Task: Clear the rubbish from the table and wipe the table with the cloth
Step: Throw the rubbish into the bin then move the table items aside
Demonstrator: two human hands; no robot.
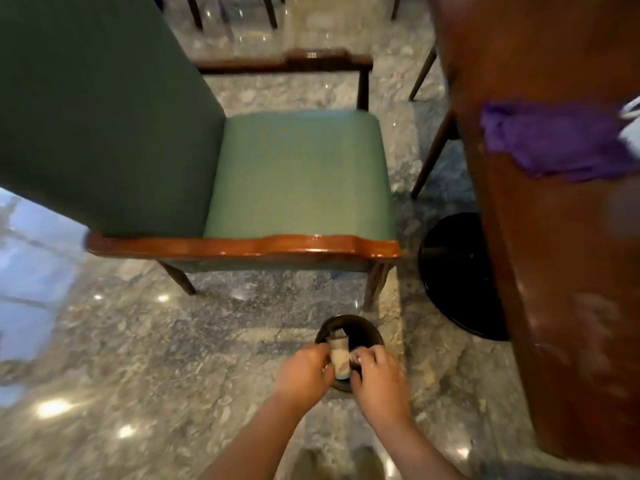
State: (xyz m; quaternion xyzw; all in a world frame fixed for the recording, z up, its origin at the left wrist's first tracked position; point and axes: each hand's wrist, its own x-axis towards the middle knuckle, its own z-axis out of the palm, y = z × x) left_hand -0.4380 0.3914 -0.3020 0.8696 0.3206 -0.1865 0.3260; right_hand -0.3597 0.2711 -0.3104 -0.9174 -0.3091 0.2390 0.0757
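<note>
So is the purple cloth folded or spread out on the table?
Spread loosely, bunched in places: the cloth lies flat on the table, near its edge.

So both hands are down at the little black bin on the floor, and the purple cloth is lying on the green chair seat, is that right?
Not quite. The head view shows the purple cloth lying on the brown table, not on the green chair seat. The rest holds: the left hand and right hand are both down at the little black bin on the floor.
</note>
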